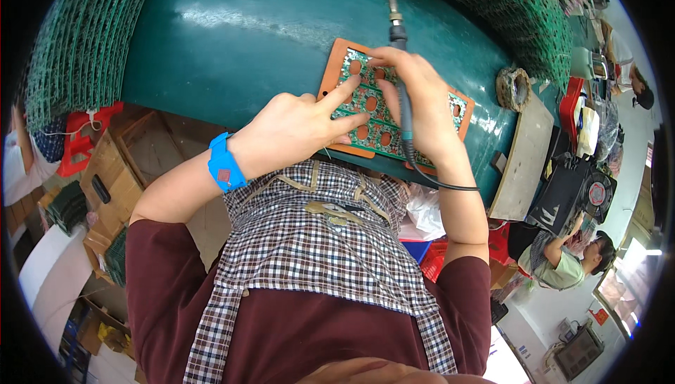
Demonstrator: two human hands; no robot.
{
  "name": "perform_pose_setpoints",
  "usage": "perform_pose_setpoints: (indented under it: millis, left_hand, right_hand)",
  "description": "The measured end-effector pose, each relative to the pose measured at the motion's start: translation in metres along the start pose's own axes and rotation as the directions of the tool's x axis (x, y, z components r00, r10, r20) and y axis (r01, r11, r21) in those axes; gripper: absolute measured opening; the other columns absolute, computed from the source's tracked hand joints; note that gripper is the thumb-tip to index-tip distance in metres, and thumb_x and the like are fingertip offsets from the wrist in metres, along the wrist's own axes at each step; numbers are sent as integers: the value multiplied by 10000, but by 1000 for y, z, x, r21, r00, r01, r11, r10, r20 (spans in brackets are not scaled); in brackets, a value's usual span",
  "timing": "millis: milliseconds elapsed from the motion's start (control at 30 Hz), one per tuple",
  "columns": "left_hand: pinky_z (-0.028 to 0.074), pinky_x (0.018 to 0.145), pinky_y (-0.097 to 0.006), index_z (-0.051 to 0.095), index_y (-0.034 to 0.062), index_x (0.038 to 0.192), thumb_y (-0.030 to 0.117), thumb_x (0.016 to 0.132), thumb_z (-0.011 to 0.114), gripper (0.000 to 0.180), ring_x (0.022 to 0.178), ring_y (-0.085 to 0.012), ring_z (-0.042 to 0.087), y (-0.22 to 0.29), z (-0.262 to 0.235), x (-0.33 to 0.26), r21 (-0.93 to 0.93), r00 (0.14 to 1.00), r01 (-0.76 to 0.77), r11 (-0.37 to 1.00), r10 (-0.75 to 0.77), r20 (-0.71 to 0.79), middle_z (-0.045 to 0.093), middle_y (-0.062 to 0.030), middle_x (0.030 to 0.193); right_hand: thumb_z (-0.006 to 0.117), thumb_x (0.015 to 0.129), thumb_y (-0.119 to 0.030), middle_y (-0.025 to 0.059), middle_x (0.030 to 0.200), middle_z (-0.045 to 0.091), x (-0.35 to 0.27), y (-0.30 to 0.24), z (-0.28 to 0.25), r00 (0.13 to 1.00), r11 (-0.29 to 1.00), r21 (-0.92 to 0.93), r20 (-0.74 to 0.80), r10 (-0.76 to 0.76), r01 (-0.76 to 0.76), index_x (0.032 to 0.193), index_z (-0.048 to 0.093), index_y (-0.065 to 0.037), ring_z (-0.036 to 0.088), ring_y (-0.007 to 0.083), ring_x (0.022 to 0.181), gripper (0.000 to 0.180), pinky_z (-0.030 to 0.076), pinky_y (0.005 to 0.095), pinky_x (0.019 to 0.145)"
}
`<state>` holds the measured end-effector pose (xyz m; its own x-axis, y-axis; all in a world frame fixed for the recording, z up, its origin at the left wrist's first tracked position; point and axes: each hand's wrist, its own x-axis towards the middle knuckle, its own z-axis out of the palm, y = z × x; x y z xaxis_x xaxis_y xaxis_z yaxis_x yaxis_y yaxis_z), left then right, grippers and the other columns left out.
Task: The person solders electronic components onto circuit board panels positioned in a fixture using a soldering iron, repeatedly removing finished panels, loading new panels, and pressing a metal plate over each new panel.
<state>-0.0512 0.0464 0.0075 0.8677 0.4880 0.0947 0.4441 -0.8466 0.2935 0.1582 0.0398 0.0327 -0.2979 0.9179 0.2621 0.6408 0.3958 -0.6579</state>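
A green circuit board panel (363, 94) with round cutouts lies in an orange tray (330, 74) near the edge of the green table. My left hand (299, 125) rests over the panel's left side, its index finger and another finger stretched apart against it. In my right hand (425, 99) a soldering iron (398, 36) is tucked along the palm, its metal tip pointing away from me and its cable curving toward my forearm. The right thumb and fingertips reach down to the panel. Parts of the panel are hidden under both hands.
Racks of green boards stand at the far left (88, 39) and far right (531, 32). On the right are a round brownish ring (512, 89), a wooden plank (522, 159) and a black machine with a fan (573, 194). Other people are at the sides.
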Motion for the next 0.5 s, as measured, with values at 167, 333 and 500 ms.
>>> perform_pose_setpoints:
  millis: [167, 333, 500]
  left_hand:
    - [508, 492, -255, 589, 253, 1184, 328, 823, 653, 375, 676, -144, 632, 3, -7, 4, 27, 998, 3, 1000, -4, 60, 460, -123, 1368]
    - [519, 526, -253, 586, 248, 1203, 342, 827, 643, 391, 686, -149, 636, 5, -10, 11, 9, 998, -27, 1000, 26, 53, 467, -131, 1353]
    - [526, 545, -250, 589, 241, 1210, 332, 831, 642, 394, 693, -154, 637, 9, -9, 16, 60, 994, -65, 996, 59, 89, 477, -147, 1335]
  right_hand:
    - [657, 732, 9, 97, 840, 599, -32, 6, -60, 995, 948, -305, 16, 99, -89, 1089, 585, -107, 570, 313, 806, 381, 432, 402, 731]
    - [685, 722, -23, 78, 865, 608, -70, 16, -87, 969, 917, -355, 97, 229, -182, 1113, 565, -101, 569, 301, 821, 416, 423, 400, 752]
    - [699, 725, -29, 97, 814, 564, -78, 16, -82, 966, 907, -385, 115, 230, -170, 1131, 564, -98, 541, 307, 794, 433, 420, 398, 727]
